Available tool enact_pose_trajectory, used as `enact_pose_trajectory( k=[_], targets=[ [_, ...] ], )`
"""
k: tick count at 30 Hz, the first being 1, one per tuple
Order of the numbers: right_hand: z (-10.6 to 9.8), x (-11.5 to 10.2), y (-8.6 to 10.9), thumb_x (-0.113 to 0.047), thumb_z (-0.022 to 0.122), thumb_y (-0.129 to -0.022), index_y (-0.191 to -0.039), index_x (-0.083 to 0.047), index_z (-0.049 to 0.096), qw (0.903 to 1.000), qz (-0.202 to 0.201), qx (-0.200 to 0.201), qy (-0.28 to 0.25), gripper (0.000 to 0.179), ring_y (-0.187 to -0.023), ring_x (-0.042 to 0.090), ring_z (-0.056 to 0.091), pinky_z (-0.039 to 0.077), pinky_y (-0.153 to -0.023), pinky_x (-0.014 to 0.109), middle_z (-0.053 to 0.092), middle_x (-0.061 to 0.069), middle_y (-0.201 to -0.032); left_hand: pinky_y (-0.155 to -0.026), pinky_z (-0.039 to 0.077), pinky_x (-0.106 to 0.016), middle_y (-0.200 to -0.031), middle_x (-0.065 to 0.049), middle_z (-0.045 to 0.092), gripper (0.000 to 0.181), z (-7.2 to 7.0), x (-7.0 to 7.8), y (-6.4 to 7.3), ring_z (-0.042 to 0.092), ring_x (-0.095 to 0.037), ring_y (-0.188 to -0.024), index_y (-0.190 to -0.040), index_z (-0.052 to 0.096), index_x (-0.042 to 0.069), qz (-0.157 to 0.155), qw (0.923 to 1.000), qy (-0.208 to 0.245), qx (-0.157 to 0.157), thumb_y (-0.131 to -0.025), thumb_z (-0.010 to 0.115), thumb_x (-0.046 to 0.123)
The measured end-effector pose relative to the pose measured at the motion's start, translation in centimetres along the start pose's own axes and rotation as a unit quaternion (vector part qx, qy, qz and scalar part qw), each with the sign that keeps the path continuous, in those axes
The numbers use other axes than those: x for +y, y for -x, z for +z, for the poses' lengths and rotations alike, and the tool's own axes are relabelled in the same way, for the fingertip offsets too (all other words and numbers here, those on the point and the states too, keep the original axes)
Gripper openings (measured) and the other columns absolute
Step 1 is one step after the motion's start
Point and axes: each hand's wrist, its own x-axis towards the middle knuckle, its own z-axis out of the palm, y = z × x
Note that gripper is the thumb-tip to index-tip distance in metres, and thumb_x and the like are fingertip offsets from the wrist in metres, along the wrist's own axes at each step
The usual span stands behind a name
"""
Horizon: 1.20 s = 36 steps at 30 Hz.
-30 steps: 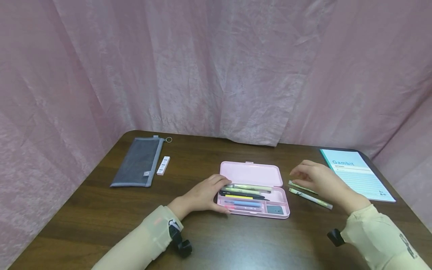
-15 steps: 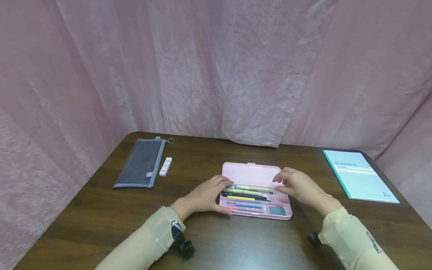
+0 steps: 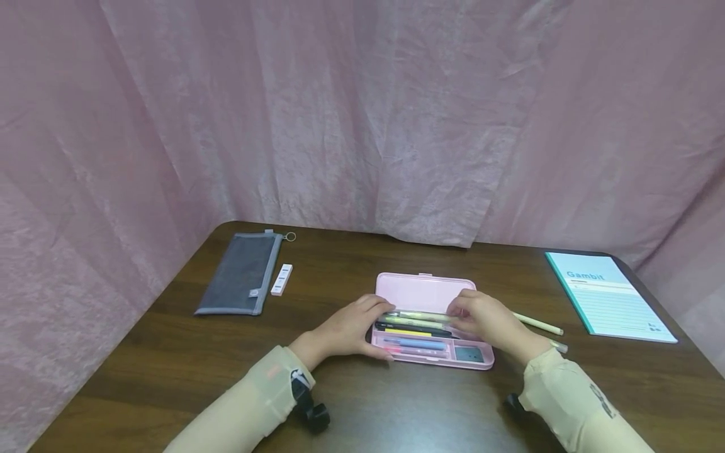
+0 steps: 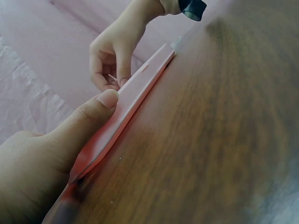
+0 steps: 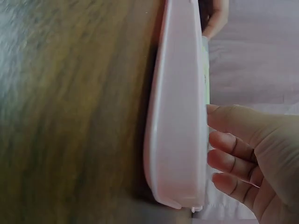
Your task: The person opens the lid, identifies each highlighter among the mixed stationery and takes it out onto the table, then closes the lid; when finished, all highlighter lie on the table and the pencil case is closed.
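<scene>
A pink pencil case [image 3: 426, 291] lies with its lid back, in the middle of the head view. Several pens [image 3: 421, 316] and a blue-grey eraser [image 3: 469, 353] sit inside. My left hand [image 3: 347, 327] grips the case's left end, thumb along the front wall. My right hand [image 3: 486, 316] reaches over the right part of the case. Its thumb and fingertips pinch the right end of a light green pen, which shows only as a thin strip above the rim in the right wrist view. Two light pens [image 3: 538, 323] lie on the table behind that hand, partly hidden.
On the left lie a grey mesh zip pouch [image 3: 240, 272] with a ring and a small white strip with dark marks [image 3: 281, 279]. A light blue notebook [image 3: 612, 299] is at the right edge. Behind the wooden table [image 3: 334, 402] hangs a pink curtain [image 3: 340, 126].
My right hand has moved left from over the loose pens on the table into the pencil case, onto a pen's end. The left hand keeps its grip on the case.
</scene>
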Motion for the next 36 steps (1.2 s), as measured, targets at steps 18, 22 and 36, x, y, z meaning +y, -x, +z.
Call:
enact_pose_trajectory(
  k=[18, 22, 36],
  targets=[
    [-0.6, -0.7, 0.4, -0.015, 0.078, -0.079, -0.085, -0.016, 0.069, 0.9985, 0.035, -0.031, 0.030, 0.011, -0.073, 0.008, 0.056, 0.055, -0.072, 0.033, 0.060, -0.007, -0.081, -0.116, 0.033, -0.041, -0.145, -0.001, 0.045, 0.092, 0.3, 0.0, -0.1, 0.036, -0.021, -0.140, -0.142, 0.043, 0.021, 0.002, 0.9999, -0.010, 0.002, -0.071, 0.065, 0.075],
    [-1.1, -0.9, 0.6, -0.014, 0.078, -0.079, -0.085, -0.015, 0.069, 0.9983, 0.034, -0.028, 0.038, 0.011, -0.074, 0.009, 0.057, 0.056, -0.073, 0.034, 0.061, -0.005, -0.081, -0.121, 0.022, -0.044, -0.151, -0.003, 0.039, 0.090, 0.4, -0.2, 0.1, 0.026, -0.023, -0.147, -0.142, 0.043, 0.023, -0.001, 0.9999, -0.014, 0.008, -0.071, 0.065, 0.074],
    [-4.6, -1.1, 1.7, -0.013, 0.077, -0.080, -0.090, -0.015, 0.070, 0.9978, 0.053, -0.017, 0.036, 0.013, -0.075, 0.009, 0.056, 0.056, -0.070, 0.031, 0.061, -0.004, -0.085, -0.122, 0.015, -0.046, -0.150, -0.005, 0.041, 0.090, 0.2, -0.3, 0.0, 0.028, -0.022, -0.146, -0.142, 0.043, 0.023, 0.005, 0.9995, -0.031, 0.009, -0.071, 0.063, 0.075]
  ],
)
